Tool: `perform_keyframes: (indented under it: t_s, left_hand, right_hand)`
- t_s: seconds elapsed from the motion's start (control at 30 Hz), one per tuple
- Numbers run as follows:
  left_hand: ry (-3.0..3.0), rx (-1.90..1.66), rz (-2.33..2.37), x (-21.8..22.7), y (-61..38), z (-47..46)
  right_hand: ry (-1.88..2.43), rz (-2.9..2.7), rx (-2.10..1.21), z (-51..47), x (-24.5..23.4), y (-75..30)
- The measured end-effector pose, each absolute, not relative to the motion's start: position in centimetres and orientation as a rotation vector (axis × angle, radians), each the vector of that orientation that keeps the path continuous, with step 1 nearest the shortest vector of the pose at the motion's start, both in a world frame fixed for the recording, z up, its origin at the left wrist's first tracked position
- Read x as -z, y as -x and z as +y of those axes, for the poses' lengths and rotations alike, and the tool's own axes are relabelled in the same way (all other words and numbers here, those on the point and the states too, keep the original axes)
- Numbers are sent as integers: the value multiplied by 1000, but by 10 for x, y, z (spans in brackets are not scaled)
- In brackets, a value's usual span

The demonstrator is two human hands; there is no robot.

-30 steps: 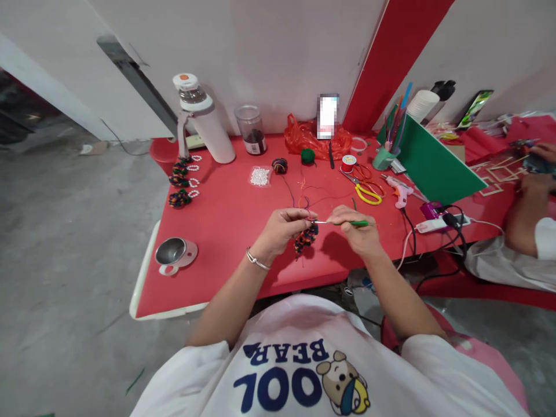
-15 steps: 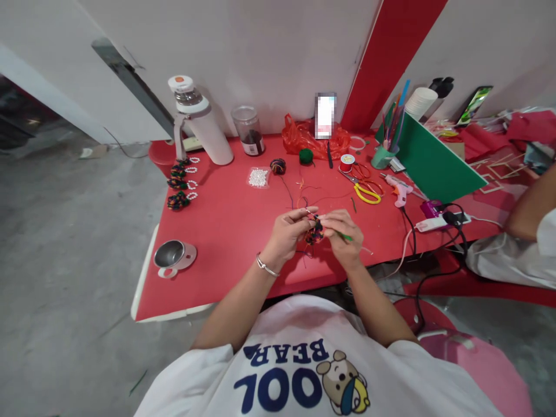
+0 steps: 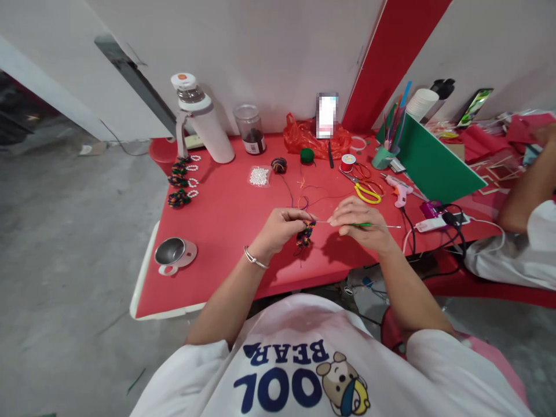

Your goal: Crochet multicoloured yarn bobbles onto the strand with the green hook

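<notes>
My left hand [image 3: 280, 229] is closed in a pinch on a small multicoloured crochet piece [image 3: 304, 234] that hangs above the red table [image 3: 226, 231]. My right hand [image 3: 360, 223] is closed round a crochet hook with a green handle [image 3: 362, 225]; its thin metal tip points left at the piece. A strand of yarn runs back from the piece to a multicoloured yarn ball [image 3: 279, 165] near the far side of the table.
On the table: a white flask [image 3: 202, 119], a jar [image 3: 249, 128], a bag of white beads [image 3: 259, 176], finished pieces [image 3: 179, 182], a metal cup [image 3: 171, 253], a green yarn ball [image 3: 307, 155], scissors [image 3: 365, 191], a glue gun [image 3: 399, 190], a power strip [image 3: 438, 223]. Another person's arm [image 3: 527, 191] is at right.
My hands came close together at the piece half a second ago, then the right hand drew back to the right with the hook. The other person's arm shifted.
</notes>
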State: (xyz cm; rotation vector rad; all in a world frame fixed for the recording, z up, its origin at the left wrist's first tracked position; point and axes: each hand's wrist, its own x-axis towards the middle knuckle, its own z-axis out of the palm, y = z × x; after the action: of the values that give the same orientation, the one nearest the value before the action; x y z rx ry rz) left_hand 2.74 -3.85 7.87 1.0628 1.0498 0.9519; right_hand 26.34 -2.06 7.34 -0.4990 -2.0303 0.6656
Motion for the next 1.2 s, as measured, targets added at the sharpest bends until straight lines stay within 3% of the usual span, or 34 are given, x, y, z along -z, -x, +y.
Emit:
perform_keyframes:
  t_s: [0.23, 0.4, 0.6, 0.83, 1.03, 1.1, 1.2]
  left_hand:
    - [-1150, -922, 1027, -78, -22, -37]
    - [-1092, -1048, 989, -73, -35, -41]
    - [-932, -1164, 955, -62, -59, -48]
    - [-1070, -1208, 1128, -62, -50, -46]
    - [-974, -1242, 1140, -62, -57, -47]
    - [-913, -1187, 1049, -66, -55, -46]
    - [-904, -1117, 983, -73, -47, -45]
  right_hand:
    - [593, -1918, -896, -22, -70, -268]
    - [708, -1440, -981, -34, -31, -236]
    - [909, -1165, -535, -55, 4, -189]
    - [803, -1501, -686, -40, -17, -220]
    - [813, -1777, -139, -50, -31, -224]
    - [807, -1650, -207, -51, -26, -216]
    - [805, -1389, -644, -41, -18, -214]
